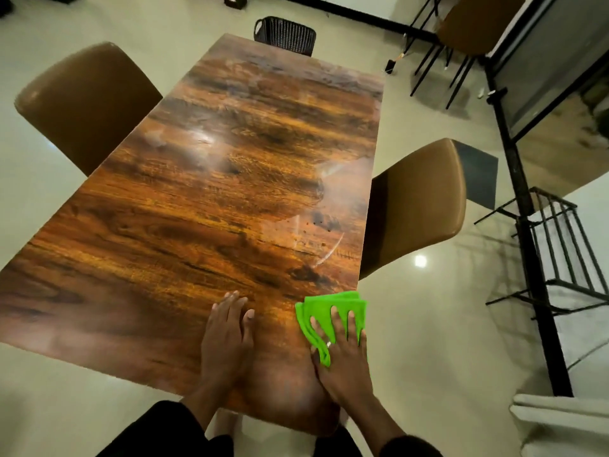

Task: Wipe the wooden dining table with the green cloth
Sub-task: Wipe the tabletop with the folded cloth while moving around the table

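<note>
The wooden dining table point(204, 199) stretches away from me, glossy, with streaks and small specks near its right edge. A folded green cloth point(324, 310) lies at the table's near right corner, partly over the right edge. My right hand point(342, 354) presses flat on the cloth with its fingers spread; a ring shows on one finger. My left hand point(227, 338) rests flat on the bare wood to the left of the cloth, fingers together, holding nothing.
A brown chair point(82, 103) stands at the table's left side and another point(418, 206) at its right. A black basket point(285, 34) sits past the far end. Black metal railings point(557, 252) and chair legs point(438, 61) fill the right side. A white cushion edge point(560, 423) is bottom right.
</note>
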